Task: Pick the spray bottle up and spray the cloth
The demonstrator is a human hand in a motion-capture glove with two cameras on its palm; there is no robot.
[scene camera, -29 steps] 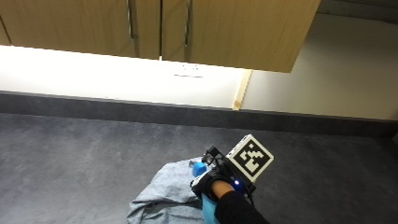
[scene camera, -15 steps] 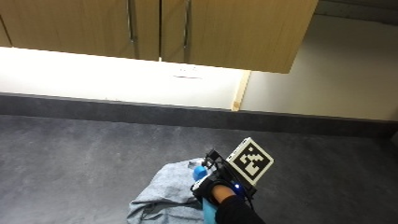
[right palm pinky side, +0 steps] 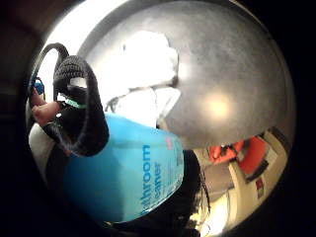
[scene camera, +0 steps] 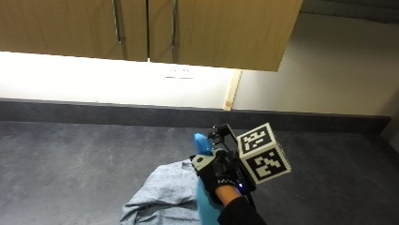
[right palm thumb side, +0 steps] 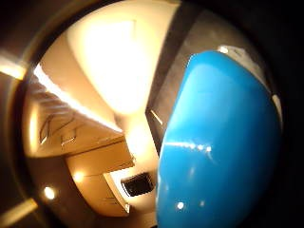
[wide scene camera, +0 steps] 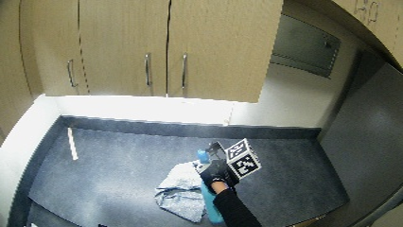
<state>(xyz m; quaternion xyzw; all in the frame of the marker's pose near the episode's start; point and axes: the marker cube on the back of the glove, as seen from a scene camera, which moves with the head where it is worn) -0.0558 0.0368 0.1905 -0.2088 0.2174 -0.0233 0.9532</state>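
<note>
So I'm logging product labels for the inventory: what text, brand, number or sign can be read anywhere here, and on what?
"throom" over "leaner": white print on the blue spray bottle held by the gloved right hand, cut off at the start by the hand's strap, seen from the little finger side palm view.
Smaller print beside it on the bottle: too blurred to read.
Cloth, countertop, cabinets: no text.

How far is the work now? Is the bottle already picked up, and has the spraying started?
Done: the gloved right hand grips the blue spray bottle beside the crumpled cloth on the grey counter. In hand: aiming, apparently; whether the bottle is lifted clear is unclear. Left: no spray is visible, so spraying the cloth seems to remain.
</note>
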